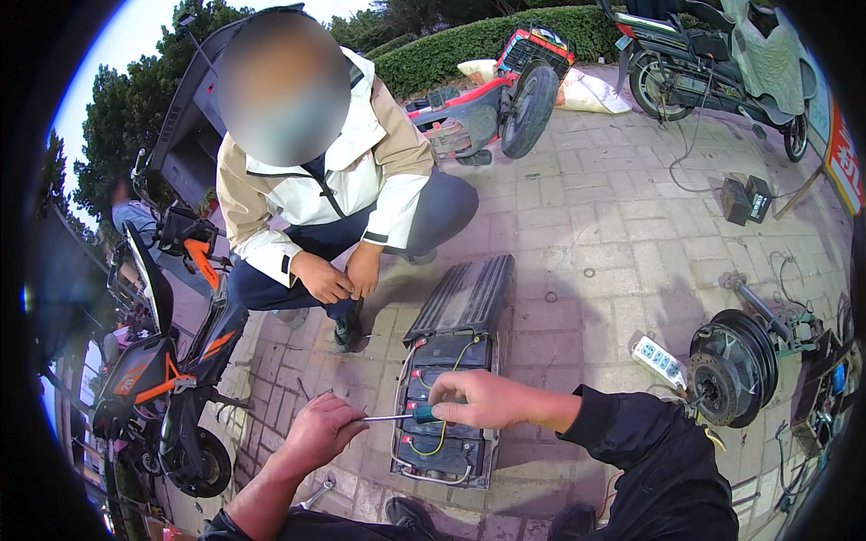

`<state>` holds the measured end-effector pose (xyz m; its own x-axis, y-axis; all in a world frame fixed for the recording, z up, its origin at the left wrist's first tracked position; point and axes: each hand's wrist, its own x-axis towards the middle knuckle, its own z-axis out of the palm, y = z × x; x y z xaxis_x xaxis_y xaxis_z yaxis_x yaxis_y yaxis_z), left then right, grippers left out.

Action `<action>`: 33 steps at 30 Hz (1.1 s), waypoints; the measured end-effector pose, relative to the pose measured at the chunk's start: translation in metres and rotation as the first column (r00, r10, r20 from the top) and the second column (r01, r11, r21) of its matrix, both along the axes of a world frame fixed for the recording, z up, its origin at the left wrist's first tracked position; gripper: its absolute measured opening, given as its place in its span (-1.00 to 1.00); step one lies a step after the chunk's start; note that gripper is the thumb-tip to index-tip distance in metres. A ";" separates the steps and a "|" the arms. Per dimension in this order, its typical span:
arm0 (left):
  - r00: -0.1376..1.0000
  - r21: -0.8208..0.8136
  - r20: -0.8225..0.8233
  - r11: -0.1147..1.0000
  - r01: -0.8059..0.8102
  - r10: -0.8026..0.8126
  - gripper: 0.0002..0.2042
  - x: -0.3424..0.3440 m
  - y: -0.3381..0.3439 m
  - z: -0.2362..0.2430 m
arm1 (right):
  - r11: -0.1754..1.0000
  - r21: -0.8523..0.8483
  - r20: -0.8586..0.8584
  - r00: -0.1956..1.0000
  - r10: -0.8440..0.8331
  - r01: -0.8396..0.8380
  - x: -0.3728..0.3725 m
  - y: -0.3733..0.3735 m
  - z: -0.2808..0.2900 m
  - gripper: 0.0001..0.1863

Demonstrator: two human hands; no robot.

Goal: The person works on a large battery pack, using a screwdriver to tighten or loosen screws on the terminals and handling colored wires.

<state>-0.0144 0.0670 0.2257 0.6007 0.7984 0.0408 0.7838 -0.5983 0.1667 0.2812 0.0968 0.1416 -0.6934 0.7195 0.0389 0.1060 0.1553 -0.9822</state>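
Observation:
An open black battery box (446,410) lies on the brick pavement, showing several dark cells joined by yellow and red wires. My right hand (474,398) hovers over the box and grips the blue-green handle of a screwdriver (397,417). My left hand (323,431) pinches the metal shaft near its tip, just left of the box. The box's ribbed black lid (465,293) lies beyond it.
A person in a cream jacket (338,180) squats across from me, hands together. A black-and-orange scooter (167,361) stands at left. A wheel hub motor (735,365), a white power strip (658,361) and a charger (747,198) lie at right. More scooters (505,90) stand behind.

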 end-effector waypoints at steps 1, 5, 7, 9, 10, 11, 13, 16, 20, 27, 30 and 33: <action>1.000 0.008 -0.011 1.000 -0.017 0.018 -0.87 0.000 0.000 0.001 | 1.000 0.012 -0.005 1.000 -0.004 0.004 0.001 0.001 0.002 -0.66; 0.999 0.045 0.022 0.998 -0.041 0.040 -0.89 -0.002 0.002 0.000 | 0.995 0.071 -0.060 0.996 -0.067 0.071 0.005 0.004 -0.006 -0.65; 0.999 0.074 0.017 0.996 -0.044 0.043 -0.90 -0.006 0.004 -0.002 | 0.993 0.073 -0.074 0.993 -0.087 0.092 0.007 0.005 -0.010 -0.64; 0.999 0.080 0.018 0.996 -0.047 0.046 -0.90 -0.006 0.003 -0.002 | 0.996 0.043 -0.057 0.996 -0.073 0.076 0.008 0.007 -0.009 -0.63; 0.999 0.084 0.020 0.995 -0.047 0.045 -0.91 -0.006 0.004 -0.002 | 0.996 0.049 -0.060 0.995 -0.077 0.080 0.008 0.007 -0.010 -0.63; 0.999 0.082 0.022 0.996 -0.047 0.045 -0.91 -0.005 0.004 -0.002 | 0.995 0.055 -0.062 0.995 -0.081 0.085 0.008 0.007 -0.010 -0.63; 0.999 0.078 0.024 0.996 -0.047 0.045 -0.91 -0.004 0.005 -0.002 | 0.994 0.049 -0.062 0.994 -0.090 0.093 0.009 0.007 -0.010 -0.63; 0.993 0.100 0.023 0.988 -0.120 0.118 -0.87 -0.010 0.006 -0.004 | 0.994 0.006 -0.050 0.993 -0.111 0.112 0.011 0.006 -0.006 -0.64; 0.983 0.125 -0.017 0.976 -0.177 0.180 -0.82 -0.013 0.007 -0.001 | 0.987 -0.027 -0.025 0.987 -0.156 0.156 0.010 0.009 -0.007 -0.62; 0.994 0.117 0.025 0.987 -0.112 0.109 -0.69 0.007 0.002 0.001 | 0.997 -0.033 -0.010 0.998 -0.065 0.065 0.005 0.003 -0.008 -0.50; 0.999 0.098 0.028 0.994 -0.046 0.044 -0.71 0.010 0.002 0.000 | 0.998 0.047 -0.078 0.997 -0.025 0.029 0.003 0.001 -0.017 -0.53; 1.000 0.094 -0.009 0.995 -0.026 0.027 -0.78 0.000 -0.001 -0.003 | 0.977 -0.196 -0.083 0.994 0.070 -0.085 0.000 -0.002 -0.002 -0.52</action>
<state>-0.0145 0.0659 0.2232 0.5804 0.8069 0.1098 0.8009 -0.5900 0.1026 0.2814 0.0950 0.1393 -0.7479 0.6622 -0.0461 0.0264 -0.0397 -0.9989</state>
